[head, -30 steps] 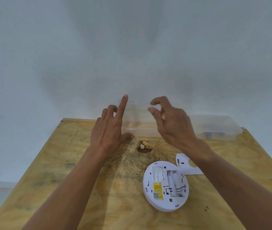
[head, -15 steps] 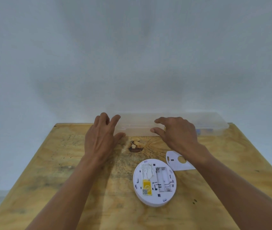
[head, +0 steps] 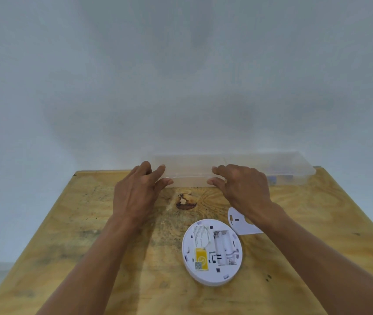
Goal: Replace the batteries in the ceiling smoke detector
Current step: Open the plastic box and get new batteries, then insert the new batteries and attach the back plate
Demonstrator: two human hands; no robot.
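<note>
A white round smoke detector (head: 210, 251) lies back-up on the wooden table (head: 85, 223). Its battery bay (head: 224, 246) is open and holds no cells. Its white cover plate (head: 237, 221) lies just behind it, partly under my right forearm. A long clear plastic box (head: 283, 164) stands along the table's far edge with its lid down. My left hand (head: 135, 194) and my right hand (head: 244, 189) both pinch the box's left half, fingers on the lid and thumbs at the front edge. Small bluish items (head: 281, 178) show dimly inside its right end.
A plain pale wall rises directly behind the table and the box. A dark knot hole (head: 185, 201) marks the wood between my hands and the detector. The table's left edge drops to a pale floor.
The box lid, raised a second ago, has come down flat. Both hands lowered with it onto the box. My view has tilted, so the table sits lower in frame.
</note>
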